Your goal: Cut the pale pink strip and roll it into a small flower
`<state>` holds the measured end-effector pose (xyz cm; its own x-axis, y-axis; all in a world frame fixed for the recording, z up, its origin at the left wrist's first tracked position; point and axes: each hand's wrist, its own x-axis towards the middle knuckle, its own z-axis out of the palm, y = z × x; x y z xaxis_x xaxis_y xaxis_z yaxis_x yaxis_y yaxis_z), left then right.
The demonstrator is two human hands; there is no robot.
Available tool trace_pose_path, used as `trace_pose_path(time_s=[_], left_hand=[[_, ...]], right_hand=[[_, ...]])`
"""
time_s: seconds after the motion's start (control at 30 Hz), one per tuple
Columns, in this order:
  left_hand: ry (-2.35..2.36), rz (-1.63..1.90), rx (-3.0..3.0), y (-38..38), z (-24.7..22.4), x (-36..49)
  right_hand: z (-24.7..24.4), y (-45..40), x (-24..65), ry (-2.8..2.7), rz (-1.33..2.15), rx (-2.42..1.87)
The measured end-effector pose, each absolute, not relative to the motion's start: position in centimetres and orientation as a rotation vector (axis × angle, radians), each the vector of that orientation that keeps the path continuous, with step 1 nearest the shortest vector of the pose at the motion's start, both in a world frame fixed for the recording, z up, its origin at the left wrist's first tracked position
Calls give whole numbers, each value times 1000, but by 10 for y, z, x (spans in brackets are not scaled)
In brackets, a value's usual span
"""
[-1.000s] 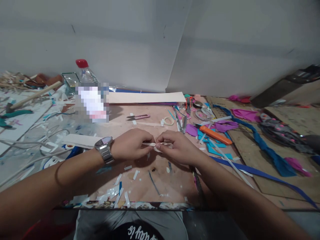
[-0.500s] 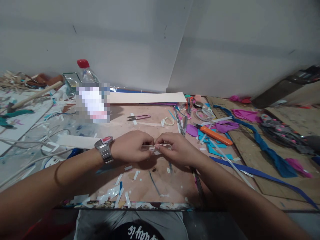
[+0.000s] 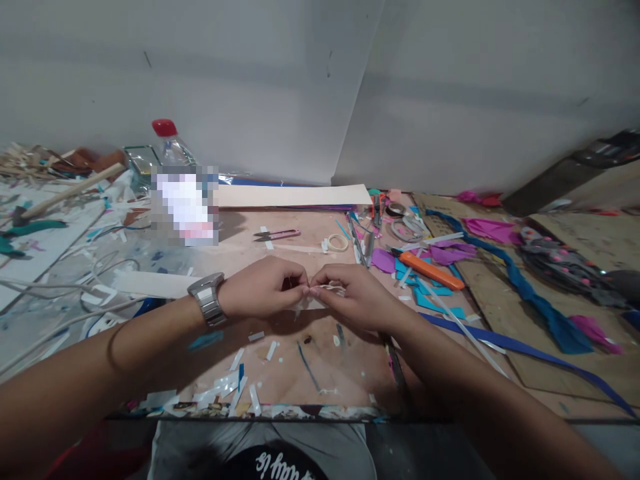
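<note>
Both hands up over the near middle of the worktable (image 3: 360, 373), fingertips meeting. Right hand (image 3: 353, 293): thumb and index pinched on a thin pale strip (image 3: 336, 288), part of it visible inside the curled fingers. Left hand (image 3: 267, 287): thumb and index tips closed, touching the right fingertips; can't tell if it grips the strip's end too. Metal-band wristwatch (image 3: 209, 299) on left wrist. Thread snips (image 3: 277, 235) lie flat beyond the left hand, tape roll (image 3: 337, 243) just right of them. Long cream strip (image 3: 295, 195) lies across the back, near the wall. Orange utility knife (image 3: 433, 269) right of the right hand, on blue and purple scraps. Blue ribbon (image 3: 520, 345) runs behind the right forearm toward the right edge. Pale flat strip (image 3: 155, 284) beside the watch, white power strip (image 3: 107, 323) partly under the left forearm. Red-capped bottle (image 3: 175, 148) back left, behind a pixelated patch.
</note>
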<state>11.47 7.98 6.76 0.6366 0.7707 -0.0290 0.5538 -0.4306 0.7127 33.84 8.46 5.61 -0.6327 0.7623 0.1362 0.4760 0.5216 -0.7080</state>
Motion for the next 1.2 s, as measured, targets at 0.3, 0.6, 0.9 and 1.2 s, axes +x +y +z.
trace_pose_path(time_s=[0.3, 0.6, 0.9, 1.2], left_hand=[[1029, 484, 2394, 72, 67, 122], [1067, 434, 2268, 72, 70, 118], [1021, 383, 2209, 73, 76, 116], [1071, 235, 2186, 74, 76, 113]], right_hand=[[62, 87, 339, -2228, 1142, -1008], [63, 85, 338, -2259, 1064, -1046], [62, 84, 338, -2190, 1129, -1072], [61, 84, 336, -2213, 1098, -1076]])
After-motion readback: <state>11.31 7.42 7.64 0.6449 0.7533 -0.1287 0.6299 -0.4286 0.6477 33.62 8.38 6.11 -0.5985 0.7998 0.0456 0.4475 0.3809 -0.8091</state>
